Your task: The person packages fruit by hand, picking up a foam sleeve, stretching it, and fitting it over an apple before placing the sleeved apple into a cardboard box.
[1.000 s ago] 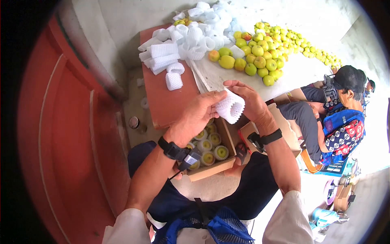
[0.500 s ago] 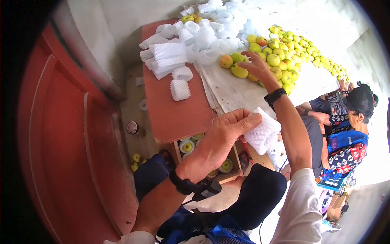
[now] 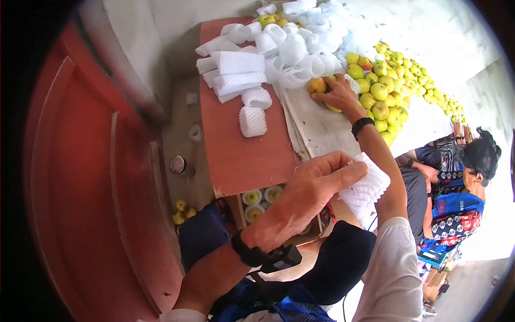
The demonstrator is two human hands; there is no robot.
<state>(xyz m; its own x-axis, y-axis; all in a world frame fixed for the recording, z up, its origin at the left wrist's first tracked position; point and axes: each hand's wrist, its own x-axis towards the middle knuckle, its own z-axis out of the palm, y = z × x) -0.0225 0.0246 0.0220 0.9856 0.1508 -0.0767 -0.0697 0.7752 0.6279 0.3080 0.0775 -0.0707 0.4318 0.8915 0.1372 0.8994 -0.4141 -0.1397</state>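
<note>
Pinched between the thumb and fingers of my left hand (image 3: 316, 185) is a white foam net sleeve (image 3: 366, 185). My right hand (image 3: 343, 99) reaches to the near edge of the apple pile (image 3: 380, 91), its fingers bent over a yellow-green apple (image 3: 331, 107) that they partly cover. A reddish apple (image 3: 316, 85) lies just left of those fingers. Whether the right fingers grip the apple is hard to tell. Many loose foam sleeves (image 3: 292, 49) are heaped left of the apples, some on the red board (image 3: 236, 155).
Below the board's edge stands a box (image 3: 236, 210) with sleeved apples (image 3: 252, 197). Several apples (image 3: 182, 212) and a round tin (image 3: 177, 165) are on the floor. Another person (image 3: 456, 198) sits at the right. A red door (image 3: 96, 188) is at the left.
My right hand has come down onto the apples at the pile's edge, its fingers now bent over one. My left hand still holds the sleeve. The view has shifted slightly.
</note>
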